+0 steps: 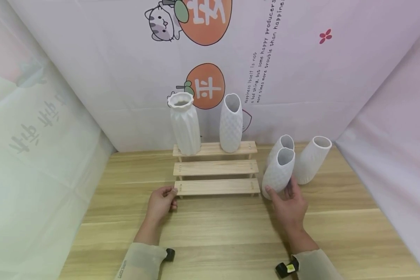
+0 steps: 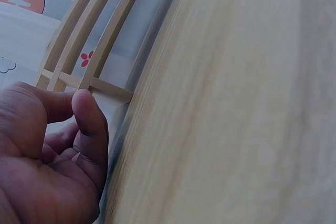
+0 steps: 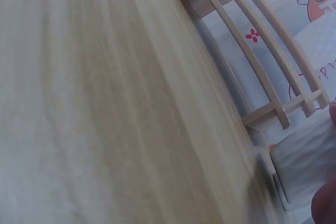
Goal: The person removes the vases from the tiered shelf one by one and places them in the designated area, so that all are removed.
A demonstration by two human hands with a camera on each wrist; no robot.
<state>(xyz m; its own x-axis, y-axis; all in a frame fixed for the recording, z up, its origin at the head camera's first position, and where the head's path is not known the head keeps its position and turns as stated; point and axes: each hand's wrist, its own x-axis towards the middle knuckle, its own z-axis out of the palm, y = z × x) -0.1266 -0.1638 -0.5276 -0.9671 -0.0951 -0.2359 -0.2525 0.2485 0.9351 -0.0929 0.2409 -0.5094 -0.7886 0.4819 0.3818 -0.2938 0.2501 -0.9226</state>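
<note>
On wood-grain counter (image 1: 224,233): gripping front vase (image 1: 277,174) with right fingers (image 1: 294,188), pinching stand (image 1: 216,167) with left fingers (image 1: 167,190); possibly risking toppling rear vase (image 1: 275,149) by bumping sideways.

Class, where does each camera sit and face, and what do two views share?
Head: on the head, facing forward and down at stand, vases, left hand, right hand, sleeves.
Left wrist: worn there, facing along the tabletop toward the stand; left hand shows.
Right wrist: worn there, facing likewise; fingers at right edge.
Both wrist views share stand and tabletop.
</note>
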